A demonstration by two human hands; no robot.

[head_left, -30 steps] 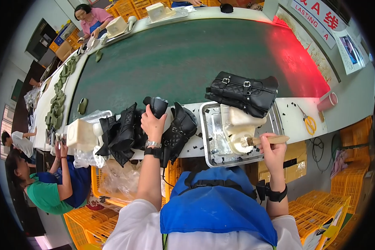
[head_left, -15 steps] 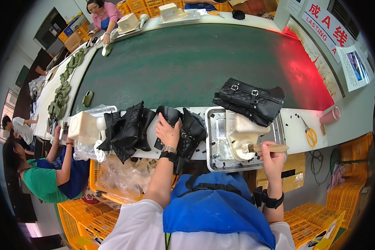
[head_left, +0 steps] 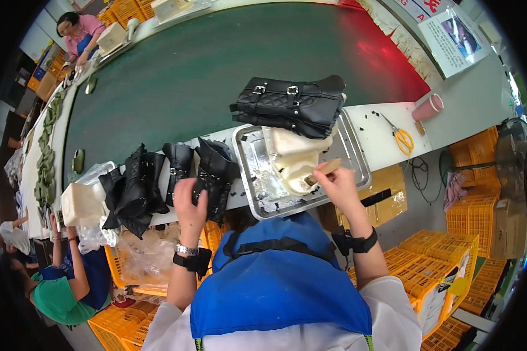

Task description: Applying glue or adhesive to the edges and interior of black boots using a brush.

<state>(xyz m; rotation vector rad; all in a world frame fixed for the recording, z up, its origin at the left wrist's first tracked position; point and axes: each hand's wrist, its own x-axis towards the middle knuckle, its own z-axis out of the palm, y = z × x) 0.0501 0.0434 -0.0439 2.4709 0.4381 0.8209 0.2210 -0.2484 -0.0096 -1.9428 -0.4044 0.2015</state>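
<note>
In my right hand point(head_left: 341, 190) is a wooden-handled brush point(head_left: 329, 168), its bristle end down in the cream-coated glue container point(head_left: 284, 167). That container stands in a metal tray point(head_left: 253, 202) strewn with black scraps. Quilted black boot uppers with buckles point(head_left: 293, 102) lie across the container's far part. My left hand point(head_left: 190, 210) is beside the near ends of other black boot uppers point(head_left: 214, 172), with thumb and fingers apart and nothing visible in its grasp. More black uppers point(head_left: 134, 193) are heaped to its left.
A green conveyor belt point(head_left: 181, 76) runs beyond the table edge. Yellow-handled scissors point(head_left: 401, 137) and a pink cup point(head_left: 428, 108) are to the right. At left are another white container point(head_left: 79, 205) and a co-worker in green point(head_left: 61, 292). Yellow crates point(head_left: 427, 263) stand below.
My left hand has drawn back toward me from the black upper it was touching. The brush has tipped and its bristles sit lower in the container. The whole view has shifted.
</note>
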